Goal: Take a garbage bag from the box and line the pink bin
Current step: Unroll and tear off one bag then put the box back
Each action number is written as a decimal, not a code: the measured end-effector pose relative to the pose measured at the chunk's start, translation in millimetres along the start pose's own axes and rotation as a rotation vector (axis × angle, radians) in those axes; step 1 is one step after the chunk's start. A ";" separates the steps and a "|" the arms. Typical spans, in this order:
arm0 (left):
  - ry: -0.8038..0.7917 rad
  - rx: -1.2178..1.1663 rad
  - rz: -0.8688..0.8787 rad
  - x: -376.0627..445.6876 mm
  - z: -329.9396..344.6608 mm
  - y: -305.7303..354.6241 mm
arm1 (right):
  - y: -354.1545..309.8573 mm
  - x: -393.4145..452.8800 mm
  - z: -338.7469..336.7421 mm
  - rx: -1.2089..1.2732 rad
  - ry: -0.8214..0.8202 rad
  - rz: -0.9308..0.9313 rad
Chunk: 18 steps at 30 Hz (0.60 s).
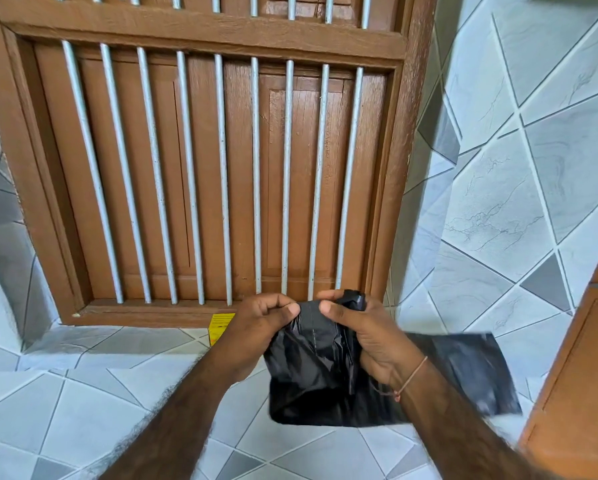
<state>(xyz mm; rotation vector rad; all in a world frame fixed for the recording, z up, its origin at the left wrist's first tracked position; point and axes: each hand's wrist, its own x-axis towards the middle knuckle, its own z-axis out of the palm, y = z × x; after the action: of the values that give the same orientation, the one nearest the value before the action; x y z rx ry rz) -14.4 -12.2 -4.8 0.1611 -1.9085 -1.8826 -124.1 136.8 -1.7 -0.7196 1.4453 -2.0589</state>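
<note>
A black garbage bag (pixel 311 375) hangs in front of me at the lower middle of the head view, partly unfolded, with a blurred flap (pixel 464 368) trailing to the right. My left hand (pixel 259 327) pinches the bag's top edge from the left. My right hand (pixel 363 337) grips the top edge from the right, with a crumpled end sticking up above its fingers. A yellow box (pixel 219 328) peeks out behind my left hand on the tiled ledge. The pink bin is not in view.
A brown wooden window frame (pixel 200 43) with several grey vertical bars fills the wall ahead. Grey and white tiles (pixel 65 393) cover the ledge and the right wall. An orange-brown wooden panel (pixel 581 375) stands at the right edge.
</note>
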 end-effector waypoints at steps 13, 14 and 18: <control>0.156 0.322 0.221 -3.9 13.8 6.6 | 2.7 -6.6 12.5 0.013 0.142 -0.008; 0.173 0.325 0.232 -4.5 15.0 6.3 | 3.4 -6.5 12.7 0.033 0.143 0.003; 0.206 0.333 0.267 -7.5 17.1 5.8 | 3.1 -8.2 14.4 0.081 0.149 0.041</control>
<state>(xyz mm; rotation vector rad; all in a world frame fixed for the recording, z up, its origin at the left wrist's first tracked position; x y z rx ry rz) -13.2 6.8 -0.4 0.1855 -1.9749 -1.3181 -108.0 131.7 -1.5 -0.5092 1.4344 -2.1650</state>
